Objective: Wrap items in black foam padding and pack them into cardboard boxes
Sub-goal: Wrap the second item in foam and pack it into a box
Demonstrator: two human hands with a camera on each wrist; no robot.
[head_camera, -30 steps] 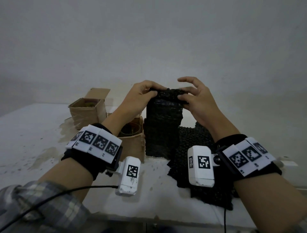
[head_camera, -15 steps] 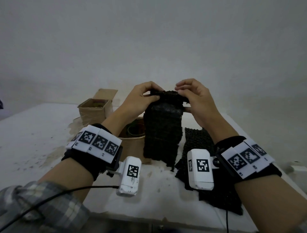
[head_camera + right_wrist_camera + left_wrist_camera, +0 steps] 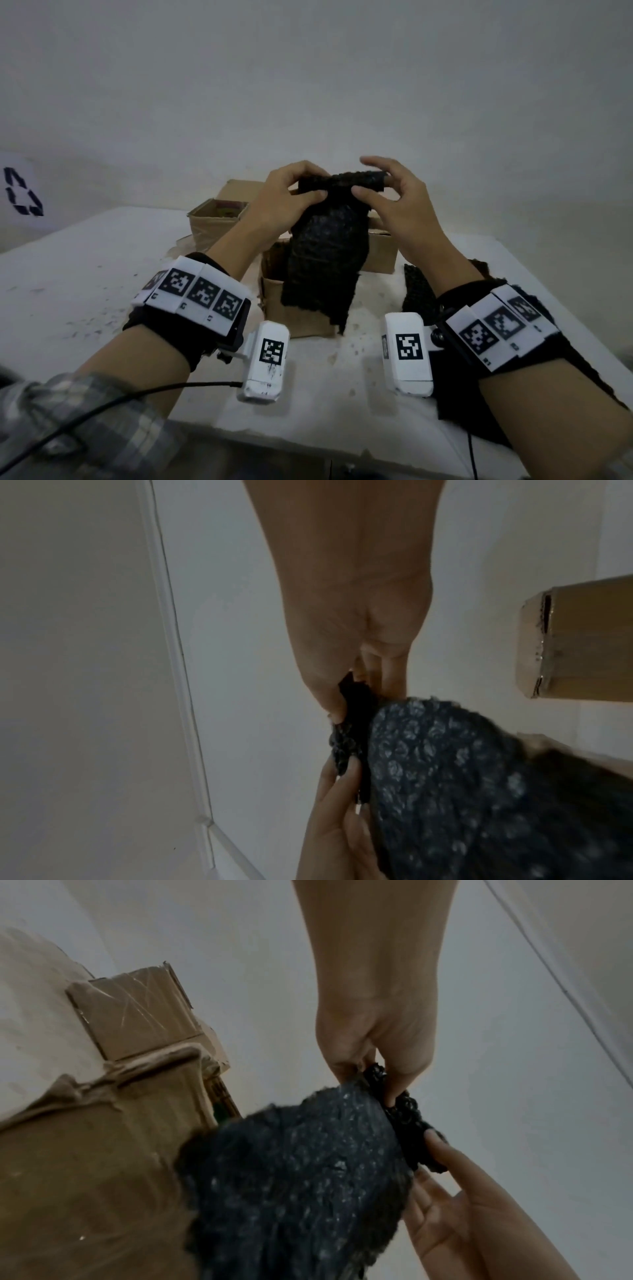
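White table (image 3: 102, 274), bare grey wall (image 3: 308, 85)

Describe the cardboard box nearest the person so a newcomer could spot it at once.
On the white table, find the black foam bundle held up by both hands. The nearest box sits directly under it. Unlike the two boxes behind, its front is partly covered by hanging foam.

Left forearm: plaid sleeve (image 3: 68, 428) in grey and pale checks, pushed back from the wrist. Both wrists: black fabric band (image 3: 164, 329) carrying a row of white plates printed with black square markers (image 3: 198, 294). Below each wrist hangs a white rectangular camera housing (image 3: 265, 363), one marker on its face. Thin black cable (image 3: 137, 395) runs from the left housing along the sleeve
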